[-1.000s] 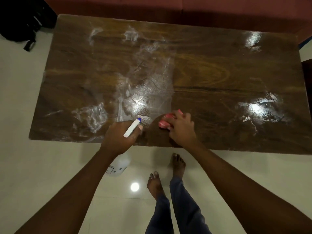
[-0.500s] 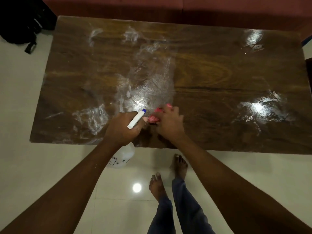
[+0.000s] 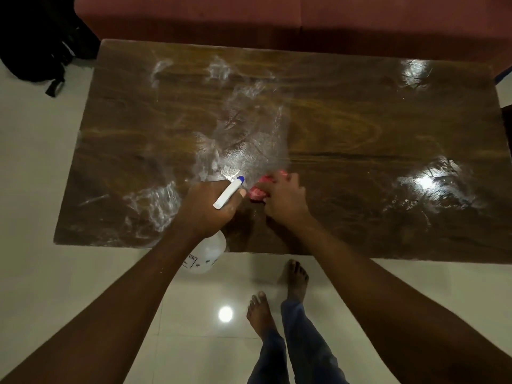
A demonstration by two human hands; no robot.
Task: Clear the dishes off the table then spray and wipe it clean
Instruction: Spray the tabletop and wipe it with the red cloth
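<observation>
- Wiping is the step in hand, judging by the wet desk (image 3: 360,120) and where the cloth lies.
- Left hand (image 3: 205,214): closed around the neck of the spray bottle (image 3: 207,253), at 6 o'clock on the desk. The white nozzle with its blue tip points toward 1 o'clock, and the bottle body hangs past the near edge, over the floor (image 3: 83,286).
- Right hand (image 3: 285,203): fingers curled over the pink cloth (image 3: 259,189), pressing it to the desk just beside the nozzle, at 6 o'clock.
- Spray film (image 3: 249,139): whitish streaks run from the centre toward 12 o'clock. Further patches lie at 8 o'clock, 11 o'clock, 1 o'clock and 4 o'clock.
- Recommended method:
  - Flatten the cloth under the palm for full contact.
  - Work in overlapping straight passes from 6 o'clock toward 12 o'clock, then across to 3 o'clock and 9 o'clock.
  - Turn the cloth once it is soaked, or it will likely smear.
  - Hold the bottle away from the wiping path, since its nozzle sits close to the cloth.
- Writing: dark print shows low on the bottle body. It is partly hidden by the forearm and too small to read, and no brand can be made out.
- Surroundings: a black backpack (image 3: 41,45) lies on the floor at 10 o'clock and a red sofa (image 3: 277,15) stands at 12 o'clock.
</observation>
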